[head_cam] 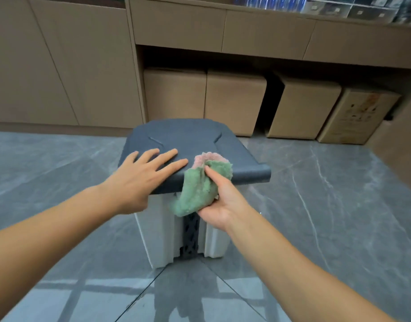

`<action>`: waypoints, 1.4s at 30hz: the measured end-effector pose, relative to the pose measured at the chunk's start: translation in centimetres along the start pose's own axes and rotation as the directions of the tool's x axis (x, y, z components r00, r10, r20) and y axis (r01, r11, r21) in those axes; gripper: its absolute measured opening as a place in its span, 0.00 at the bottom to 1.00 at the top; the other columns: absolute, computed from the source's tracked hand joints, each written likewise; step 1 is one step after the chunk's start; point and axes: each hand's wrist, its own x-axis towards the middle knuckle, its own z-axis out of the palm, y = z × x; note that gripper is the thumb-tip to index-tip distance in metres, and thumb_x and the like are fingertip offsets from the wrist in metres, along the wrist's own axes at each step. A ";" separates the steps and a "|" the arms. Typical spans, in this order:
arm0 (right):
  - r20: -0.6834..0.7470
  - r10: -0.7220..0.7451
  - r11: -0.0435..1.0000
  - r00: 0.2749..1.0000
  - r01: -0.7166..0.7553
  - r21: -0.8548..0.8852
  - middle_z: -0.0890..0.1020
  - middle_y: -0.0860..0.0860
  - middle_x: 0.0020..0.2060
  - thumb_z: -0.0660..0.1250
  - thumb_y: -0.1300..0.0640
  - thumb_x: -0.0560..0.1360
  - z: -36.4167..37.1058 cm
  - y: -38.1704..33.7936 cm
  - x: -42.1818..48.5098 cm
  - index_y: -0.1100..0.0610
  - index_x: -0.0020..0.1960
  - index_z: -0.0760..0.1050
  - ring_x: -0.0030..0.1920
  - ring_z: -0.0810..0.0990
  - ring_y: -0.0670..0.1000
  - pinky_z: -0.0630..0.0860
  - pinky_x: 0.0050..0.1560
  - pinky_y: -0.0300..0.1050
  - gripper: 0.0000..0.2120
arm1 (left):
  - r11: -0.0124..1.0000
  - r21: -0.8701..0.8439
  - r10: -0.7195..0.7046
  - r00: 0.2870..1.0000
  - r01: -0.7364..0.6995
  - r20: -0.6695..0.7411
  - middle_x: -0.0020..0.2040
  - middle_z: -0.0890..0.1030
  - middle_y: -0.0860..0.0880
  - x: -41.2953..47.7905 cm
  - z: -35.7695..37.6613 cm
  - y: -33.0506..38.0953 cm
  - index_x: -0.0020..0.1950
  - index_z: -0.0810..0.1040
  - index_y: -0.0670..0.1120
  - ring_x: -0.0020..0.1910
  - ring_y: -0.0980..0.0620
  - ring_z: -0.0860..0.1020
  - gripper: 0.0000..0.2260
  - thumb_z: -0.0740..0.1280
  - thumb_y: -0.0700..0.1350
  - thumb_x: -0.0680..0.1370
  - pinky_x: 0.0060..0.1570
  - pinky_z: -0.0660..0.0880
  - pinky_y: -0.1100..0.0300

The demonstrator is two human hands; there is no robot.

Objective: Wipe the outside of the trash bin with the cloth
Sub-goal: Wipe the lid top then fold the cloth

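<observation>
A trash bin with a pale grey body and a dark grey lid stands on the floor right in front of me. My left hand lies flat on the lid's near left part, fingers spread. My right hand grips a crumpled green and pink cloth against the lid's front edge. The cloth drapes over that edge and hangs down the bin's front, above a dark patterned strip.
Beige cabinets line the wall behind the bin. Under a counter stand three tan box stools and a cardboard box. Grey marble-look floor tiles surround the bin on all sides.
</observation>
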 end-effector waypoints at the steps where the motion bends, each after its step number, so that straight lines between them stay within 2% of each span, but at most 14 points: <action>1: 0.003 0.041 0.999 0.999 -0.041 0.010 0.89 0.56 0.38 0.73 0.57 0.77 0.9 1.6 -0.4 0.59 0.56 0.82 0.47 0.87 0.53 0.81 0.58 0.55 0.09 | 1.000 0.017 -0.019 1.000 0.019 -0.004 0.81 0.49 0.51 -1.2 0.3 -1.5 0.78 0.37 0.58 0.75 0.42 0.59 0.50 0.65 0.38 0.66 0.65 0.67 0.48; 6: 0.051 0.216 0.976 0.975 -0.215 -0.017 0.89 0.59 0.49 0.75 0.59 0.75 2.0 8.4 -2.4 0.63 0.54 0.84 0.50 0.88 0.56 0.80 0.63 0.57 0.11 | 0.994 -0.010 -0.112 0.993 0.112 0.029 0.80 0.56 0.52 -6.5 2.2 -5.3 0.80 0.48 0.55 0.75 0.43 0.62 0.48 0.64 0.33 0.64 0.53 0.75 0.52; 10: 0.081 0.225 0.974 0.971 -0.223 -0.039 0.90 0.59 0.45 0.74 0.60 0.76 0.3 9.3 -2.8 0.63 0.44 0.88 0.41 0.90 0.56 0.82 0.53 0.56 0.08 | 0.993 0.031 -0.117 0.993 0.117 -0.008 0.77 0.66 0.48 -8.0 3.3 -4.2 0.78 0.61 0.50 0.69 0.38 0.70 0.47 0.67 0.31 0.59 0.43 0.77 0.49; 14: 0.079 0.198 0.980 0.977 -0.195 -0.039 0.89 0.60 0.43 0.71 0.59 0.77 -0.4 8.7 -2.6 0.63 0.38 0.89 0.39 0.90 0.57 0.85 0.42 0.52 0.13 | 0.989 0.011 -0.147 0.989 0.147 -0.019 0.78 0.63 0.48 -7.5 3.1 -3.2 0.79 0.57 0.52 0.71 0.37 0.67 0.47 0.66 0.31 0.63 0.47 0.76 0.47; 20: -0.055 0.259 0.953 0.964 -0.264 -0.146 0.90 0.56 0.45 0.72 0.60 0.77 0.4 7.6 -3.8 0.60 0.54 0.85 0.42 0.90 0.55 0.84 0.46 0.52 0.08 | 0.961 -0.024 -0.267 0.949 0.275 0.165 0.81 0.44 0.49 -7.5 1.6 -1.5 0.77 0.33 0.56 0.77 0.38 0.52 0.48 0.64 0.37 0.71 0.65 0.64 0.45; 22: -0.144 0.313 0.926 0.939 -0.335 -0.174 0.89 0.56 0.46 0.71 0.60 0.78 1.5 7.1 -5.5 0.59 0.59 0.83 0.48 0.88 0.56 0.82 0.56 0.55 0.11 | 0.944 -0.053 -0.297 0.906 0.327 0.302 0.81 0.45 0.46 -8.0 -0.8 -0.6 0.79 0.37 0.54 0.77 0.37 0.51 0.46 0.65 0.40 0.71 0.68 0.60 0.44; 24: -0.221 0.371 0.889 0.902 -0.414 -0.194 0.87 0.57 0.51 0.68 0.58 0.80 2.9 6.5 -8.0 0.59 0.66 0.80 0.57 0.84 0.58 0.77 0.66 0.57 0.15 | 0.899 -0.215 -0.292 0.889 0.381 0.353 0.78 0.58 0.45 -8.7 -3.7 0.7 0.77 0.56 0.50 0.75 0.40 0.58 0.32 0.63 0.44 0.74 0.67 0.61 0.48; 26: -0.280 0.403 0.856 0.871 -0.467 -0.223 0.85 0.58 0.59 0.66 0.57 0.81 5.1 5.5 -11.0 0.59 0.68 0.78 0.63 0.82 0.59 0.74 0.70 0.59 0.16 | 0.664 -0.563 -0.303 0.865 0.492 0.399 0.62 0.76 0.48 -9.6 -7.8 2.2 0.59 0.77 0.49 0.63 0.45 0.72 0.13 0.61 0.51 0.78 0.56 0.67 0.53; 27: -0.291 0.402 0.845 0.868 -0.474 -0.247 0.85 0.59 0.61 0.66 0.56 0.81 6.4 4.8 -12.6 0.59 0.67 0.79 0.63 0.83 0.59 0.76 0.68 0.60 0.16 | 0.408 -0.707 -0.279 0.817 0.577 0.505 0.52 0.79 0.49 -10.0 -10.5 2.7 0.49 0.79 0.47 0.55 0.47 0.76 0.13 0.61 0.55 0.79 0.51 0.70 0.55; 29: -0.295 0.382 0.817 0.876 -0.469 -0.335 0.87 0.59 0.58 0.69 0.56 0.79 9.3 3.0 -16.1 0.59 0.63 0.81 0.55 0.87 0.58 0.83 0.57 0.57 0.14 | -0.063 -0.733 -0.159 0.718 0.677 0.678 0.41 0.80 0.50 -10.9 -15.4 2.9 0.45 0.79 0.43 0.43 0.51 0.79 0.19 0.65 0.60 0.77 0.45 0.73 0.57; 31: -0.296 0.348 0.771 0.889 -0.451 -0.449 0.89 0.57 0.52 0.71 0.58 0.77 12.0 0.8 -19.6 0.57 0.59 0.83 0.45 0.88 0.55 0.85 0.46 0.52 0.12 | -0.224 -0.695 -0.105 0.692 0.683 0.714 0.40 0.81 0.51 -11.9 -20.2 2.0 0.47 0.80 0.42 0.38 0.55 0.79 0.16 0.72 0.55 0.74 0.39 0.75 0.63; 35: -0.290 0.282 0.725 0.915 -0.401 -0.561 0.89 0.55 0.48 0.70 0.58 0.78 17.2 -4.3 -26.8 0.57 0.61 0.81 0.39 0.87 0.51 0.85 0.42 0.49 0.12 | -0.270 -0.712 0.035 0.745 0.649 0.666 0.35 0.80 0.50 -13.4 -30.5 -0.7 0.48 0.80 0.40 0.33 0.56 0.77 0.07 0.74 0.38 0.72 0.37 0.75 0.62; 38: -0.226 0.258 0.692 0.939 -0.343 -0.635 0.89 0.57 0.53 0.73 0.57 0.76 20.6 -7.5 -32.4 0.58 0.62 0.81 0.42 0.88 0.52 0.84 0.43 0.47 0.14 | -0.071 -0.777 -0.050 0.776 0.625 0.629 0.34 0.75 0.46 -14.6 -37.8 -1.0 0.39 0.77 0.38 0.35 0.50 0.71 0.05 0.70 0.38 0.73 0.39 0.68 0.56; 42: -0.017 0.154 0.643 0.988 -0.113 -0.757 0.88 0.57 0.56 0.75 0.62 0.74 23.9 -13.4 -38.8 0.58 0.60 0.83 0.54 0.88 0.56 0.84 0.55 0.55 0.15 | -0.134 -0.830 -0.151 0.817 0.541 0.557 0.31 0.74 0.52 -14.9 -47.0 -2.0 0.35 0.80 0.44 0.32 0.54 0.70 0.06 0.69 0.40 0.73 0.37 0.67 0.61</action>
